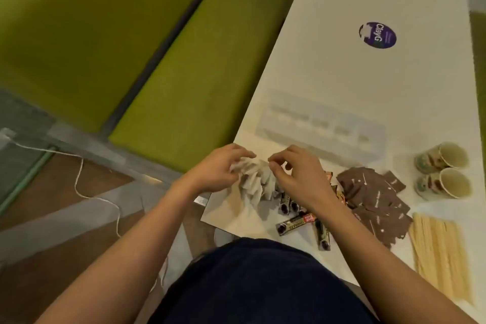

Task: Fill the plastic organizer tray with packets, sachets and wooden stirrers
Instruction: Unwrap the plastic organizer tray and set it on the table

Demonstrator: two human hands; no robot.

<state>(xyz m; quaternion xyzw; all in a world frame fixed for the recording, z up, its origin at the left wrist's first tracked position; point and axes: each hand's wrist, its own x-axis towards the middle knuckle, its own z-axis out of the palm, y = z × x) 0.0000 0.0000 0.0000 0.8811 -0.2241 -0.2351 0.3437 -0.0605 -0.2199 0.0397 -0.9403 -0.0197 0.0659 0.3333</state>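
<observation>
Two hands on white sachets (252,182)
Fingers curled, the left hand (218,169) and right hand (295,175) pinch the bunch between them; the clear tray (322,123) (blurred) lies just beyond, wooden stirrers (439,252) right of the right hand.

You have white sachets (252,181), brown packets (373,197) with white print, pale yellow wooden stirrers (441,252), black-and-gold stick packs (294,223), cream paper cups (428,160) with a coloured pattern, a purple sticker (377,35), green cushions (200,66).

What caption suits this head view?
Left hand and right hand hold white sachets near the clear organizer tray.
</observation>
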